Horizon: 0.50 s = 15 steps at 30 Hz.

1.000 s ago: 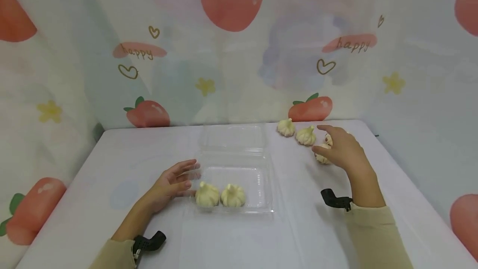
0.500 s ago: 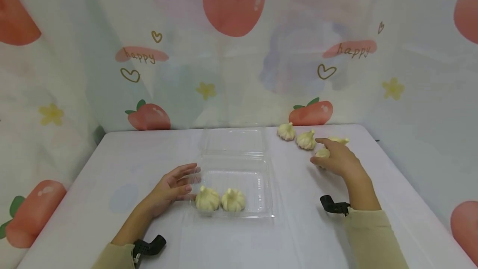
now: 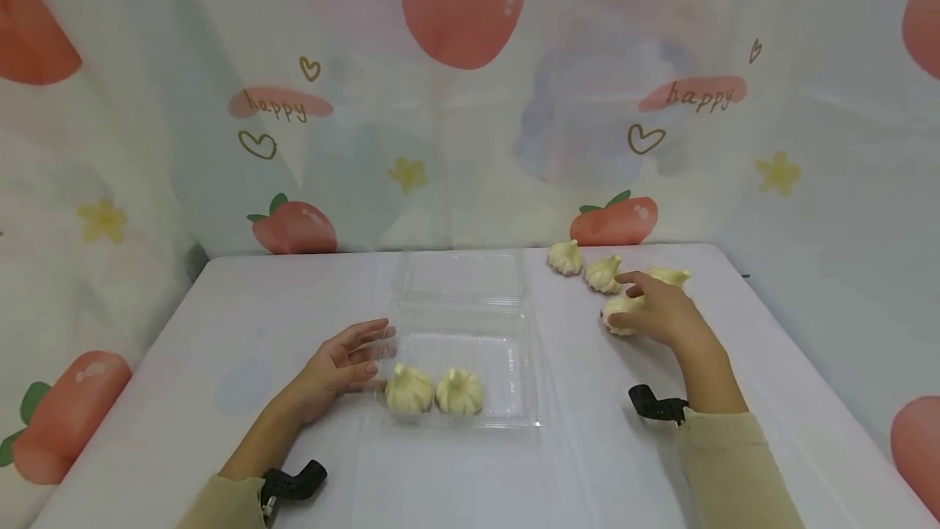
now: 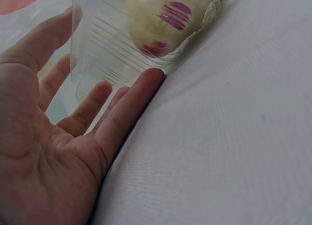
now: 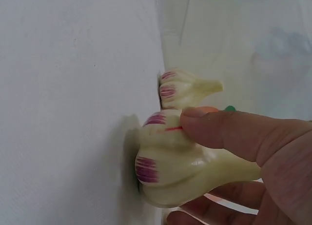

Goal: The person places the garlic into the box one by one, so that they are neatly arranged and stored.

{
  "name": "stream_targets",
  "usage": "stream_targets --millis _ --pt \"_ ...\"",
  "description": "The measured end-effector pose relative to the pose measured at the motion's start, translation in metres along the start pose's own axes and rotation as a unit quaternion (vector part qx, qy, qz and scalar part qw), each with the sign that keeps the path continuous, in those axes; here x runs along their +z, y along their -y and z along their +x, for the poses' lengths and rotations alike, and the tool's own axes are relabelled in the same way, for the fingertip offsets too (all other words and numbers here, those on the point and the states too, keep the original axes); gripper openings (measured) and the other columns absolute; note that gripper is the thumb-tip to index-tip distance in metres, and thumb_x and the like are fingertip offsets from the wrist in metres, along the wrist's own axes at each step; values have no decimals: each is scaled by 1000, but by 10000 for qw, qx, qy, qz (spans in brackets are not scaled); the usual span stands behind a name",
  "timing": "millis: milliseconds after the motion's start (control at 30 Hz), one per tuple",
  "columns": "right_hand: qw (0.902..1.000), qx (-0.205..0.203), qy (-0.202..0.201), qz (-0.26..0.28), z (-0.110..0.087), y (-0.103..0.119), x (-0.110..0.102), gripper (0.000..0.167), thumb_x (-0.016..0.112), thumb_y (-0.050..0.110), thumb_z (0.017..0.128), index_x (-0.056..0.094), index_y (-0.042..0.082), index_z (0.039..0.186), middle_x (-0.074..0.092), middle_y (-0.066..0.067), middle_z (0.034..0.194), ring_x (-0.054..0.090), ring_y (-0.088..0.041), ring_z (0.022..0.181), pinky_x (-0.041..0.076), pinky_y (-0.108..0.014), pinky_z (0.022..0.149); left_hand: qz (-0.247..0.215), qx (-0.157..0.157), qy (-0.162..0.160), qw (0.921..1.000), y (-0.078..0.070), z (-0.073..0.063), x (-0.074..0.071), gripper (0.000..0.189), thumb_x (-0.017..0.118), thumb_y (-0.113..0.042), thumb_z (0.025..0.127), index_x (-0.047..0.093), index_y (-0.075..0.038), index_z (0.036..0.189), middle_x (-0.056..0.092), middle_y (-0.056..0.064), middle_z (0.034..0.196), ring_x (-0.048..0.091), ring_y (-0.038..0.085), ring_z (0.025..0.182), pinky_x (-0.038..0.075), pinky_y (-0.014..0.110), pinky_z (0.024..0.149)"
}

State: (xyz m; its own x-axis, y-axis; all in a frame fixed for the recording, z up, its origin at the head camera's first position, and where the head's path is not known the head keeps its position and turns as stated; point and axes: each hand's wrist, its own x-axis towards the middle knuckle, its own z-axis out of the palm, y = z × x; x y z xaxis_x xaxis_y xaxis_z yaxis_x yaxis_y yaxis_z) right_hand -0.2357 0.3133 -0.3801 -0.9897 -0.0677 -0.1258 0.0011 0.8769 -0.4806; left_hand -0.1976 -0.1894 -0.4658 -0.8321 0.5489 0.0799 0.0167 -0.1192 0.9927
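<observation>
My right hand [image 3: 664, 313] pinches a garlic bulb [image 3: 619, 316] between thumb and fingers at the right of the table. In the right wrist view the thumb presses on that bulb's side, which has purple streaks and a red mark, and the fingers lie partly hidden behind it. My left hand [image 3: 334, 367], its fingers extended, rests against the left side of a clear plastic container [image 3: 521, 366]. In the left wrist view, fingertips touch the ribbed container wall. Inside the container, two garlic bulbs, one left [image 3: 408, 389] and one right [image 3: 459, 392], sit along the near side.
The container's hinged lid [image 3: 461, 277] lies folded back toward the wall. Two garlic bulbs, one farther left [image 3: 565, 258] and one nearer [image 3: 603, 274], stand near the table's back edge; another bulb [image 3: 670, 276] lies partly behind my right hand. A patterned cloth [image 3: 470, 162] hangs around the white table.
My right hand's thumb and fingers have closed around the garlic bulb, which has shifted slightly left. The bulb behind that hand has tipped over. My left hand has stayed beside the container.
</observation>
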Motion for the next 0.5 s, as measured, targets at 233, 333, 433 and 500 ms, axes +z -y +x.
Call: stream_targets --millis 233,333,433,500 --pt "9988 -188 196 398 0 4 11 66 80 38 83 56 6 136 56 -28 135 54 -44 119 49 -56 89 -29 -133 -115 9998 5 -2 0 64 56 2 98 27 -3 155 29 21 159 45 26 137 56 50 92" --pt "9985 -300 179 413 0 5 15 61 81 37 82 60 6 131 58 -27 132 54 -43 118 49 -56 90 -49 -120 -104 9999 7 -2 0 64 55 3 98 27 -3 155 30 21 159 45 27 137 56 50 92" --pt "9983 -420 88 402 0 10 15 57 81 36 83 62 6 128 61 -24 128 55 -41 116 48 -56 90 -40 -35 -58 10000 5 -1 -1 64 54 3 98 27 -2 155 30 22 158 45 27 137 56 50 92" --pt "9978 -535 19 401 0 14 13 56 81 35 83 62 7 128 63 -21 126 56 -39 115 48 -55 90 -25 -41 -63 10000 2 -1 -1 64 54 3 98 27 -3 155 30 21 158 46 24 136 56 50 92"
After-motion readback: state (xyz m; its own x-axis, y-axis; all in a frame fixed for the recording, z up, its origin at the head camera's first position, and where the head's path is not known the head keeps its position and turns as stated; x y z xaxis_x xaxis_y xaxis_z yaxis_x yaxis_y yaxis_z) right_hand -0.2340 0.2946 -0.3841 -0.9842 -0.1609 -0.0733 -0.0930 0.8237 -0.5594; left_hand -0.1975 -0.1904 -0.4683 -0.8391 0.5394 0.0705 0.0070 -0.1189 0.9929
